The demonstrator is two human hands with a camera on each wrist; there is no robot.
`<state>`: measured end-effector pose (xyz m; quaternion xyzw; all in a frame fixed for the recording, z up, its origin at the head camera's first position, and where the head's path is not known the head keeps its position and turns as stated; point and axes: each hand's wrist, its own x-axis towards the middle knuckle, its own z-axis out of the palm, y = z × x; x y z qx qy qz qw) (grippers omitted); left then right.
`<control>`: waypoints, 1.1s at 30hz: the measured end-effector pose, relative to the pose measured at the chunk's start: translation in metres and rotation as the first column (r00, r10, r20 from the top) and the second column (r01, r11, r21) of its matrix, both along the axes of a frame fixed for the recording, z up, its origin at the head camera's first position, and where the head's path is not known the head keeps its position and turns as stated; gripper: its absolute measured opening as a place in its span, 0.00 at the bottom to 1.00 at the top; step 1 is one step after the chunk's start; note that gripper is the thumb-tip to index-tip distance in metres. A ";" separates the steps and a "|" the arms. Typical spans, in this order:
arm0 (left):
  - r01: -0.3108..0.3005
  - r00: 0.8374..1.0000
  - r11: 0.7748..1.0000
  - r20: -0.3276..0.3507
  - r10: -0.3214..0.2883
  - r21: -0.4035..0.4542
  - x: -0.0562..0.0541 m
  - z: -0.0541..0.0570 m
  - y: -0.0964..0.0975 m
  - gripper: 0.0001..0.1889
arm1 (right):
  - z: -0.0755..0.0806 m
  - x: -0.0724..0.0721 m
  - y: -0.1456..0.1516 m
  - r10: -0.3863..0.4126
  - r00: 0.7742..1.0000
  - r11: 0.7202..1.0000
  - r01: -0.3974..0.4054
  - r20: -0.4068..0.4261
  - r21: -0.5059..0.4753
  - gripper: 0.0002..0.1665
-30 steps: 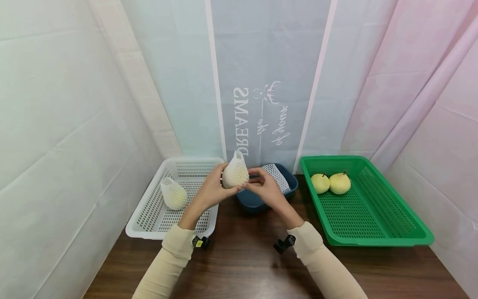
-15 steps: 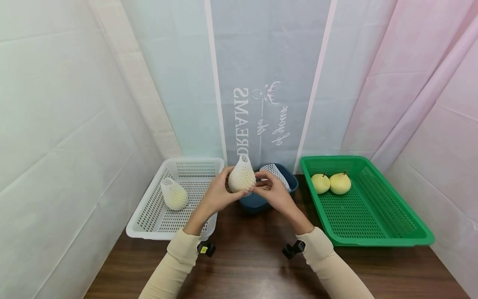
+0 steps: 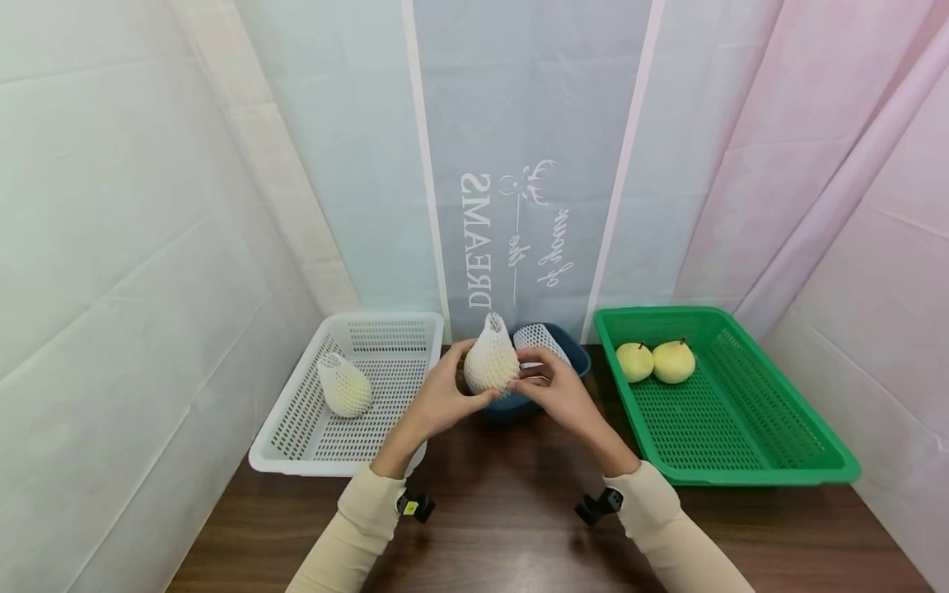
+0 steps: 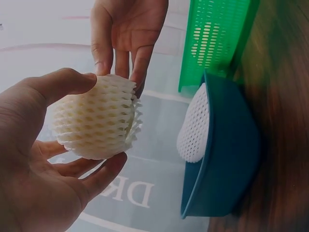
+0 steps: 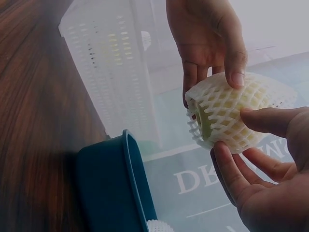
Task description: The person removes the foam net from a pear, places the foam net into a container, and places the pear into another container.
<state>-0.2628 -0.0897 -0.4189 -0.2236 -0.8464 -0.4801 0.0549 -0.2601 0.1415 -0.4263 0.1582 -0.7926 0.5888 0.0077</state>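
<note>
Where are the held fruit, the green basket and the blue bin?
Held fruit point(image 3: 491, 367), head view, netted middle.
Green basket point(image 3: 704, 422), head view, bare floor.
Blue bin point(image 4: 234, 147), left wrist view, outer wall.

Cream sleeves point(image 3: 354, 520), black wrist cameras point(image 3: 423, 506)

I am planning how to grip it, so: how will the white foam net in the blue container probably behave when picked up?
The foam net is probably very light, since it looks like open mesh. It may squash or stretch easily, as a similar sleeve follows the round shape of the held fruit.
</note>
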 end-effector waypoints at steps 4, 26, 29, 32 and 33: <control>0.002 1.000 1.000 -0.018 -0.002 -0.001 0.002 -0.002 0.004 0.43 | -0.002 0.005 0.004 -0.005 1.000 1.000 0.005 -0.008 0.006 0.27; 0.035 0.999 0.999 -0.019 -0.035 0.009 0.021 -0.031 0.025 0.42 | -0.020 0.029 0.027 -0.030 0.997 0.998 0.026 0.067 0.055 0.27; 0.035 0.999 0.999 -0.024 -0.035 0.015 0.023 -0.038 0.027 0.41 | -0.024 0.030 0.030 -0.012 0.998 0.998 0.008 0.060 0.058 0.29; 0.040 0.999 0.999 -0.015 -0.040 0.022 0.026 -0.043 0.029 0.41 | -0.026 0.032 0.032 -0.002 0.999 0.998 0.000 0.046 0.060 0.31; 0.044 0.999 0.999 -0.012 -0.044 0.023 0.026 -0.044 0.030 0.41 | -0.027 0.033 0.034 0.005 0.999 0.998 -0.008 0.039 0.065 0.32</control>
